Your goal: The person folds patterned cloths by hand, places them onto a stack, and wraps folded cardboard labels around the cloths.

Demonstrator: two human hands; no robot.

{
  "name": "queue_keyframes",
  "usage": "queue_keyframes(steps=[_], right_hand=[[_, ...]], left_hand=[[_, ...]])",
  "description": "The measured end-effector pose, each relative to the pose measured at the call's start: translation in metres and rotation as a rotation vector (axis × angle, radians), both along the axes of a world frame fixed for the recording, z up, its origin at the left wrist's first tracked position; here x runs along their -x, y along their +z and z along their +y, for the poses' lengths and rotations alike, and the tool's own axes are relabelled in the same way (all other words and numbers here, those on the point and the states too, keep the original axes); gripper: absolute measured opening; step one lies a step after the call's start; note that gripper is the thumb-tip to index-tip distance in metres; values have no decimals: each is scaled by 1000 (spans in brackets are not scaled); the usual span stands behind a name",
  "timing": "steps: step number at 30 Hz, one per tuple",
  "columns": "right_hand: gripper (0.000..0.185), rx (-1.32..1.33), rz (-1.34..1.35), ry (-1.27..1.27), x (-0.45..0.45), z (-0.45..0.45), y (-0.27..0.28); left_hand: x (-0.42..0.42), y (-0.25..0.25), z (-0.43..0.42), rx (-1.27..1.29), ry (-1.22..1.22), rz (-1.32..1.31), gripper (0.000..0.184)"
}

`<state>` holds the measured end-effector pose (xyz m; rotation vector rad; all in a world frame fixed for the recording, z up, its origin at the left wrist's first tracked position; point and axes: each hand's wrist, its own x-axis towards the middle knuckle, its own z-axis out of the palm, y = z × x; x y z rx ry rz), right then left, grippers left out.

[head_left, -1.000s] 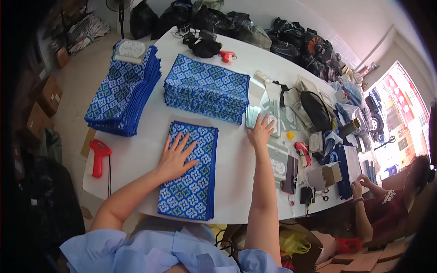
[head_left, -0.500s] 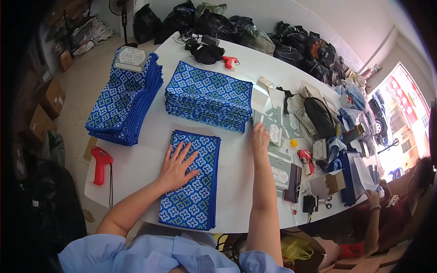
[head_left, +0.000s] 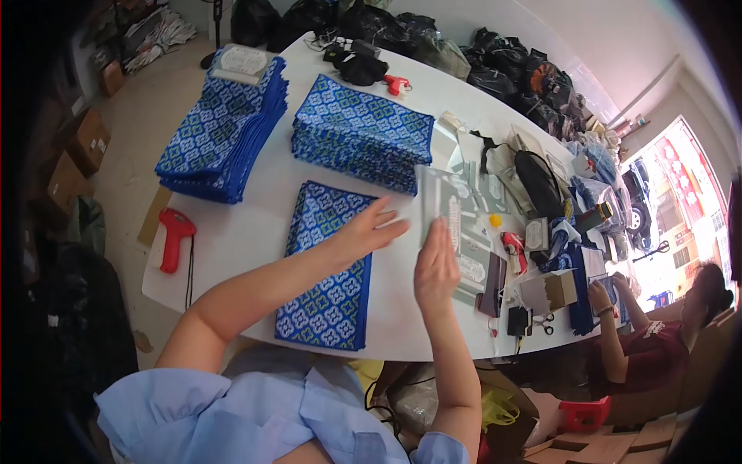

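My right hand [head_left: 437,267] holds a grey label card [head_left: 437,197], raised and tilted above the white table [head_left: 232,267]. My left hand [head_left: 371,230], its fingers apart and slightly blurred, hovers over the right edge of the front blue patterned cloth stack [head_left: 325,309], a short way left of the card. Behind that lies a thicker stack of folded blue cloths [head_left: 363,127]. Another blue stack [head_left: 220,131] stands at the left with a label card [head_left: 241,63] on top. More grey label cards [head_left: 470,271] lie right of my right hand.
A red tagging gun [head_left: 176,240] lies at the left table edge, another [head_left: 396,85] at the back. Right are a black bag [head_left: 537,184], an open carton [head_left: 549,295] and scissors [head_left: 548,325]. A co-worker [head_left: 645,348] sits at the right, hands on items.
My right hand has picked up a label card and lifted it. My left hand has come off the front cloth stack and moved right and up toward the card.
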<state>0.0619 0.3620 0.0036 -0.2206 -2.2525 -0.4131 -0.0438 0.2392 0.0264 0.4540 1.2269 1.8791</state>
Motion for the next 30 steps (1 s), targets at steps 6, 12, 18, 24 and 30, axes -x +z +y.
queue_keyframes(steps=[6, 12, 18, 24, 30], right_hand=[[44, 102, -203, 80, -37, -53, -10], [89, 1024, 238, 176, -101, -25, -14], [77, 982, 339, 201, -125, -5, -20], [52, 949, 289, 75, -127, -32, -36], [51, 909, 394, -25, -115, -38, -44]], left_hand=[[-17, -17, 22, -155, 7, 79, 30], [-24, -44, 28, -154, -284, 178, 27], [-59, -75, 33, -18, -510, 411, 29], [-75, -84, 15, -16, -270, 516, 32], [-87, -73, 27, 89, -17, 363, 24]])
